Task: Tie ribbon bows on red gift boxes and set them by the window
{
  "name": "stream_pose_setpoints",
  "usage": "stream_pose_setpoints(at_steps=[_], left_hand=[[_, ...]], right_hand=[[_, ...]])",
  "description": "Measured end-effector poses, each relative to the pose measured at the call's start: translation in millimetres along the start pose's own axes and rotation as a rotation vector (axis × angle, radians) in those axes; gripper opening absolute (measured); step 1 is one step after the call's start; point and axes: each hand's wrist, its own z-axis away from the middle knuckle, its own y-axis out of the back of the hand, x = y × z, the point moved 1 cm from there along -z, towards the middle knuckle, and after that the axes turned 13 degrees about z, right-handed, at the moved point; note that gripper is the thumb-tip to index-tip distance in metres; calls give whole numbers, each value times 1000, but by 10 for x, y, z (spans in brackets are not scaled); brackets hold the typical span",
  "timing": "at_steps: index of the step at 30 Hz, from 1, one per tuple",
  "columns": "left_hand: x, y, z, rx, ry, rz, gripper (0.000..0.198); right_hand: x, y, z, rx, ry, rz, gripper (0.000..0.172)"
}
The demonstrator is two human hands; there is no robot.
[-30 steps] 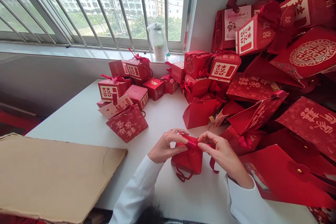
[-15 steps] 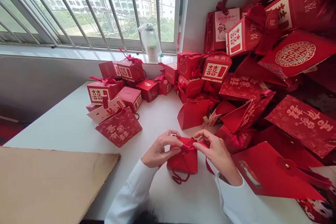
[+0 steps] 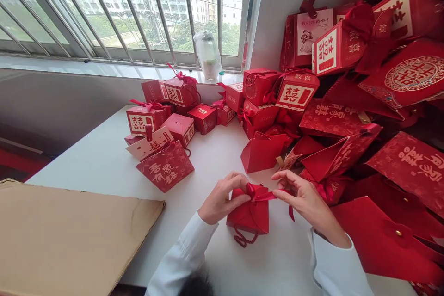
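Left hand (image 3: 222, 199) and right hand (image 3: 308, 200) pinch one ribbon (image 3: 266, 196) atop one box (image 3: 247, 218).

The nearest box (image 3: 245, 219) looks like smooth card, its ribbon (image 3: 266, 196) glossy cloth; the counter (image 3: 215, 155) is smooth, the cardboard sheet (image 3: 69, 236) matt, the window bars (image 3: 219, 0) shiny metal.

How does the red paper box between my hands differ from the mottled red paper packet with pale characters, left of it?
The red paper box shows no writing; the mottled red paper packet bears pale characters. Your left hand and right hand hold the box's red ribbon, while no hand touches the packet. The box sits nearer you than the packet. Both are red and on the white table.
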Motion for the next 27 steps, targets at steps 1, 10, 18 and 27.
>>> stream_pose_setpoints(at_steps=[1,10,18,27], left_hand=[[-2,3,-4,0,6,3,8],[-85,58,12,51,55,119,20],[-77,56,1,-16,52,86,17],[-23,28,-9,-72,49,121,15]], right_hand=[[-17,-2,4,-14,0,-6,22],[-48,20,26,-87,-23,21,22],[-187,58,43,-152,72,132,21],[-136,8,-20,-170,7,-81,20]])
